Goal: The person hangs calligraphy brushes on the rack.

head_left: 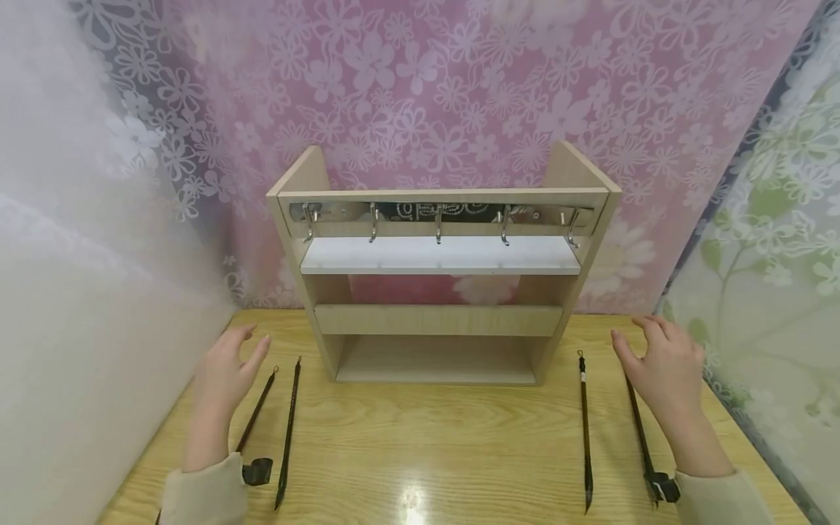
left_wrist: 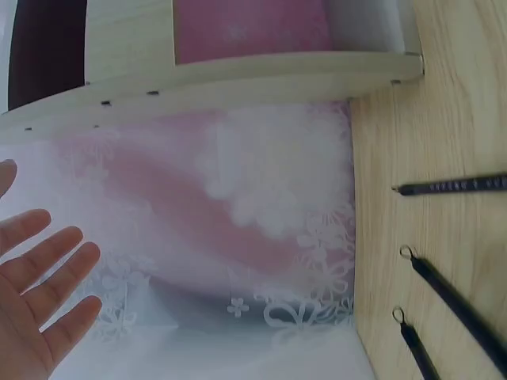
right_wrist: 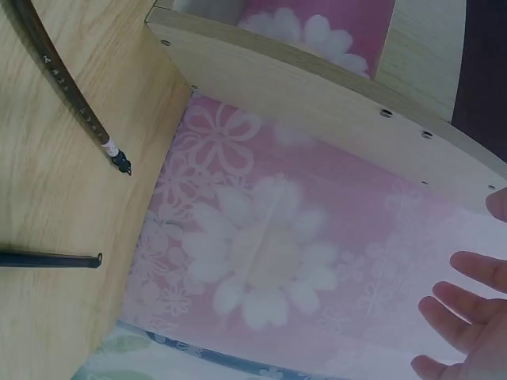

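My left hand (head_left: 226, 372) hovers over the left side of the table, its fingers loosely bent and holding nothing. Under and beside it lie calligraphy brushes: an inner brush (head_left: 289, 434) and an outer brush (head_left: 257, 410), each with a hanging loop at the far end. The left wrist view also catches a third brush (left_wrist: 416, 348) nearby. On the other side, my right hand (head_left: 666, 372) is raised with relaxed, parted fingers and nothing in it. Below its thumb is a dark brush (head_left: 638, 423); further in lies a brush with a white band (head_left: 585, 430).
Between the hands stands a light wooden rack (head_left: 437, 321) with a white shelf (head_left: 440, 257). A metal strip (head_left: 407, 211) with several hooks (head_left: 439, 226) runs across its top front. Floral curtains (head_left: 446, 95) hang behind the table (head_left: 426, 437) and at both sides.
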`<state>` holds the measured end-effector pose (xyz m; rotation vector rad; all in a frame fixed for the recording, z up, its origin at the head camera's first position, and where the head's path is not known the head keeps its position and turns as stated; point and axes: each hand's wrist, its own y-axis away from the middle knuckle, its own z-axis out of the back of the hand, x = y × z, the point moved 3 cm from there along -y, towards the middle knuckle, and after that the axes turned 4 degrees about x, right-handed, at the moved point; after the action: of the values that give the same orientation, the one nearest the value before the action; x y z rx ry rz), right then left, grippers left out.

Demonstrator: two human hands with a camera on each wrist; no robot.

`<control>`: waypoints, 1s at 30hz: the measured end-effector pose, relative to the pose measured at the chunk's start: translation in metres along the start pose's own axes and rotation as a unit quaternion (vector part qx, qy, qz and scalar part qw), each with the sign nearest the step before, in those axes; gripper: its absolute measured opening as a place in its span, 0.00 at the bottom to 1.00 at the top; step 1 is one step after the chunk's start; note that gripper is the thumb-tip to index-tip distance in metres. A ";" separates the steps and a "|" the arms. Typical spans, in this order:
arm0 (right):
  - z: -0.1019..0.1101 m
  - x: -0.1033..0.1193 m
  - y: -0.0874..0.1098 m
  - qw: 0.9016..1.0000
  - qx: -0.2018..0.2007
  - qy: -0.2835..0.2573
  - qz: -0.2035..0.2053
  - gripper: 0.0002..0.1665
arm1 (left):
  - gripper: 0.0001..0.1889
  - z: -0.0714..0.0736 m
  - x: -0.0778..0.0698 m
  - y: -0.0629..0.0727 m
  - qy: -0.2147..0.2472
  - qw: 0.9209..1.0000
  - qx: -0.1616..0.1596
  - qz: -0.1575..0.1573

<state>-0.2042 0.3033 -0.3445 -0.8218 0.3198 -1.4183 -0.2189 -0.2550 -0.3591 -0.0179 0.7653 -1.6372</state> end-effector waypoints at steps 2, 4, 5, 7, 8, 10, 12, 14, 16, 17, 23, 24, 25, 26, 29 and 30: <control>-0.001 -0.001 0.002 1.000 -0.010 -0.011 0.006 0.20 | 0.25 -0.003 -0.004 -0.004 0.013 1.000 -0.003 0.006; -0.003 -0.002 0.004 0.999 -0.021 -0.022 0.017 0.19 | 0.24 -0.007 -0.009 -0.010 0.035 0.999 -0.021 0.001; -0.004 -0.003 0.005 0.999 -0.023 -0.027 0.019 0.18 | 0.23 -0.009 -0.011 -0.013 0.044 0.999 -0.032 -0.003; -0.007 -0.005 0.008 0.999 -0.015 -0.036 0.013 0.18 | 0.23 -0.013 -0.015 -0.019 0.075 0.996 -0.049 -0.011; -0.009 -0.006 0.009 0.999 -0.011 -0.042 0.009 0.18 | 0.22 -0.015 -0.018 -0.023 0.092 0.994 -0.060 -0.016; -0.013 -0.008 0.011 0.999 0.006 -0.050 -0.010 0.18 | 0.22 -0.018 -0.022 -0.029 0.121 0.990 -0.075 -0.018; -0.016 -0.009 0.014 0.998 0.027 -0.055 -0.029 0.18 | 0.22 -0.021 -0.026 -0.035 0.159 0.984 -0.081 -0.011; -0.019 -0.010 0.017 0.997 0.042 -0.059 -0.037 0.19 | 0.22 -0.024 -0.029 -0.041 0.184 0.979 -0.089 -0.007; -0.022 -0.011 0.020 0.996 0.055 -0.062 -0.043 0.19 | 0.22 -0.026 -0.031 -0.046 0.209 0.973 -0.094 -0.004; -0.024 -0.012 0.022 0.995 0.059 -0.065 -0.044 0.19 | 0.23 -0.028 -0.032 -0.048 0.219 0.971 -0.097 -0.003; -0.038 -0.018 0.030 0.992 0.079 -0.081 -0.050 0.19 | 0.23 -0.035 -0.036 -0.060 0.262 0.960 -0.104 0.009; -0.040 -0.018 0.032 0.992 0.086 -0.082 -0.053 0.20 | 0.23 -0.036 -0.037 -0.061 0.267 0.958 -0.102 0.012; -0.043 -0.019 0.033 0.990 0.095 -0.082 -0.057 0.20 | 0.23 -0.037 -0.037 -0.063 0.273 0.957 -0.100 0.013; -0.045 -0.019 0.035 0.990 0.102 -0.083 -0.058 0.21 | 0.23 -0.038 -0.038 -0.064 0.279 0.955 -0.099 0.015; -0.050 -0.020 0.040 0.986 0.125 -0.089 -0.066 0.21 | 0.22 -0.041 -0.038 -0.066 0.298 0.949 -0.099 0.016; -0.052 -0.021 0.041 0.985 0.129 -0.092 -0.068 0.20 | 0.22 -0.042 -0.038 -0.067 0.304 0.947 -0.100 0.016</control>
<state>-0.2111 0.3045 -0.4138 -0.7639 -0.0628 -1.4621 -0.2860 -0.2013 -0.3440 0.3688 1.3929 -1.5351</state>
